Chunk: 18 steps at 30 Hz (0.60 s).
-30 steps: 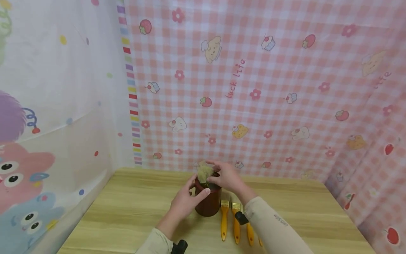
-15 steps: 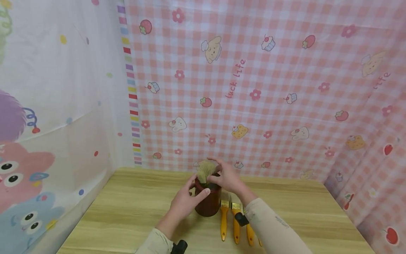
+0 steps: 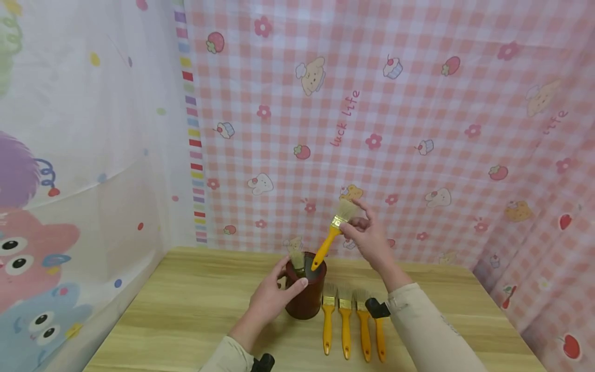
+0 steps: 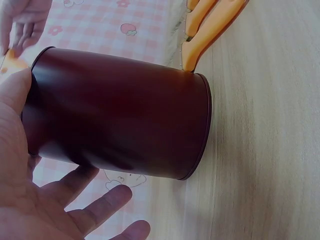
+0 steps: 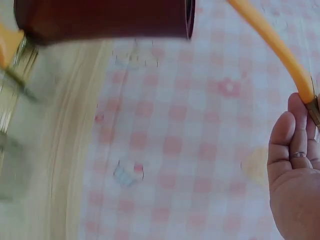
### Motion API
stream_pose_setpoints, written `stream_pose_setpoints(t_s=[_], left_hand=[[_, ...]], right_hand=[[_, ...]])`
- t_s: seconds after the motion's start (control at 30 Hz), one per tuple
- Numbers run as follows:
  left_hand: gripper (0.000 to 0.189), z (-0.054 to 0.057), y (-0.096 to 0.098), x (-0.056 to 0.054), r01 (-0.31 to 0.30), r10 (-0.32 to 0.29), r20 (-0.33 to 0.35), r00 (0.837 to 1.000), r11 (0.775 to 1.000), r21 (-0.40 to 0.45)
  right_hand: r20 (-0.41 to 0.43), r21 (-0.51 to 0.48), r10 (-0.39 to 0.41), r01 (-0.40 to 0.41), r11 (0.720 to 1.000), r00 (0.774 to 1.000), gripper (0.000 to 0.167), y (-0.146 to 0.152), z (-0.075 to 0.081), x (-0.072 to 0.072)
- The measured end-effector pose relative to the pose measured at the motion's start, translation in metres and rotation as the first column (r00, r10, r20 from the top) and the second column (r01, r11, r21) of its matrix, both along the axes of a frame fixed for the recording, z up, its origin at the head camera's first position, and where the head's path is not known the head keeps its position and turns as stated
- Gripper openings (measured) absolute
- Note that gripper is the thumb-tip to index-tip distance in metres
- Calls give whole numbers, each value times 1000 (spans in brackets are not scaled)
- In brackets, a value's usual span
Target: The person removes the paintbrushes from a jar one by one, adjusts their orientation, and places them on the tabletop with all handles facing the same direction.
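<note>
A dark red-brown cylindrical holder [image 3: 304,302] stands upright on the table. My left hand [image 3: 274,294] holds it near the rim, thumb on one side and forefinger on the other; the left wrist view shows the other fingers spread below its wall [image 4: 120,115]. Inside the holder leans a paintbrush [image 3: 296,259], bristles up, its handle hidden. My right hand [image 3: 372,240] pinches another paintbrush [image 3: 329,240] by its metal band. This brush is tilted, bristles up, with the tip of its yellow handle [image 5: 275,45] at the holder's mouth.
Several yellow-handled paintbrushes [image 3: 346,330] lie in a row to the right of the holder, bristles away from me. The wooden table [image 3: 186,310] ends at a pink checked cloth [image 3: 279,170] behind and a white printed cloth [image 3: 130,206] on the left.
My right hand has risen and moved right from the holder, drawing the paintbrush up with it. Another brush stays in the holder. My left hand keeps its place.
</note>
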<state>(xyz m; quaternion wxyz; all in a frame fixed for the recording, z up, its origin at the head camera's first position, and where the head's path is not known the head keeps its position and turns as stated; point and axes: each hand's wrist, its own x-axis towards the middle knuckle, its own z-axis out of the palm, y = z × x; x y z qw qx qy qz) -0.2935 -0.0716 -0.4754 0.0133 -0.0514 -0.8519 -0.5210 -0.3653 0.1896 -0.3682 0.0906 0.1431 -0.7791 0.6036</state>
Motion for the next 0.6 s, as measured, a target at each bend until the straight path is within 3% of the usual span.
stream_pose_setpoints(t_s=[0.23,0.6], left_hand=[[76,-2,0,0,8,-8,-8,1000,1000,8],[75,-2,-1,0,10,-10,-16,1000,1000,6]], right_hand=[[50,-6,-49,49,999,998,73,52,-6,6],[134,201,-77,49,978,988,80,143,-31,26]])
